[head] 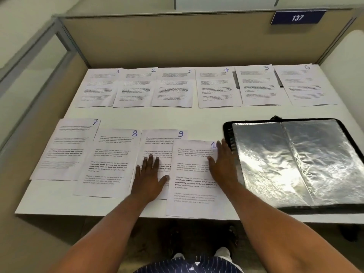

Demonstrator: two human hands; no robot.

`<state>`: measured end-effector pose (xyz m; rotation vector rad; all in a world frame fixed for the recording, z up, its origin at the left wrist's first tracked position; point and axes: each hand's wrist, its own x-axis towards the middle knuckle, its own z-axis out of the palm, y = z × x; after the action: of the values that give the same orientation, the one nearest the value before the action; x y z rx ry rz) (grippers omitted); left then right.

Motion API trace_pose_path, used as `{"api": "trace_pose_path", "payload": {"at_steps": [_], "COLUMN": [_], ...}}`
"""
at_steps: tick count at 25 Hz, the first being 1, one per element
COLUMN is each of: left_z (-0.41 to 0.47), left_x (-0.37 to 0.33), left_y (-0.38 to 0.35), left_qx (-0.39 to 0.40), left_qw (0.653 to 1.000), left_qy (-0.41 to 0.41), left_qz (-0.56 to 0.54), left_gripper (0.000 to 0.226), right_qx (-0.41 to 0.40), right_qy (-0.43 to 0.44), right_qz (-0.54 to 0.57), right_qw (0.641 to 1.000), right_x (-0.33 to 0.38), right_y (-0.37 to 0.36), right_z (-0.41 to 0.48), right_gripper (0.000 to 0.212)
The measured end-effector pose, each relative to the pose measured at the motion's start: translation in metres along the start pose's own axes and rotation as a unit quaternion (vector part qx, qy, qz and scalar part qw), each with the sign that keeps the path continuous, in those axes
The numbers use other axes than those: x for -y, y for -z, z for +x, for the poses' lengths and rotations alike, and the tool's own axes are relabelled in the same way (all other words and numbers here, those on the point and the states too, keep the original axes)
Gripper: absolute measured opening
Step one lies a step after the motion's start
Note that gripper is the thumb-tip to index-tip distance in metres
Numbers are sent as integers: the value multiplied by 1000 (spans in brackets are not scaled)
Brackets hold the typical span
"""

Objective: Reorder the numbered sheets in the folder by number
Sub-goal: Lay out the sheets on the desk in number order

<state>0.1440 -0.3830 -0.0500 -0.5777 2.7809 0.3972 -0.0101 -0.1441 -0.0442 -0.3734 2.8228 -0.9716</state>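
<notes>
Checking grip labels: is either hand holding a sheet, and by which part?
Nothing is held. The left hand lies flat on sheet 9, and the right hand lies flat on the right edge of the neighbouring sheet, fingers straight.

Printed sheets lie in two rows on a white table [49, 196]. Along the upper middle of the frame they run from sheet 1 [98, 89] at the left to sheet 6 [305, 87] at the right. Lower left, sheet 7 [65, 150], sheet 8 [110, 164] and sheet 9 [157, 142] lie side by side. The left hand [149, 178] lies flat on sheet 9, fingers spread. The right hand [222, 164], fingers straight, rests on the right edge of the front sheet [193, 186], hiding part of its number. An open black folder [295, 162] with shiny sleeves lies at lower right.
</notes>
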Motion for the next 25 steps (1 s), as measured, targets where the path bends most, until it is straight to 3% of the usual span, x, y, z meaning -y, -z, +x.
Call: {"api": "trace_pose_path", "payload": {"at_steps": [2,4,7,12,19,25], "left_z": [0,1,2,1,8,14], "left_x": [0,0,3,-4,-48,-84], "left_y": [-4,-10,-18,-16,17,32], "left_qx": [9,13,9,-9,-92,-115], "left_qw": [1000,1000,1000,1000,992,983], "left_qy": [4,16,29,17,-81,-141], "left_qz": [2,-2,2,1,-13,-19], "left_gripper": [89,98,101,96,91,90], "right_qx": [99,170,199,193,112,73], "right_qy": [90,120,132,140,134,92], "right_qz": [-118,-183,-215,-210,-199,-204], "right_qw": [984,961,947,948,964,972], "right_x": [-7,-16,-26,-25,-7,-13], "right_y": [-13,-22,-24,-10,22,50], "right_z": [-15,-26,-32,-28,-31,-42], "right_gripper": [79,81,82,83,85,84]}}
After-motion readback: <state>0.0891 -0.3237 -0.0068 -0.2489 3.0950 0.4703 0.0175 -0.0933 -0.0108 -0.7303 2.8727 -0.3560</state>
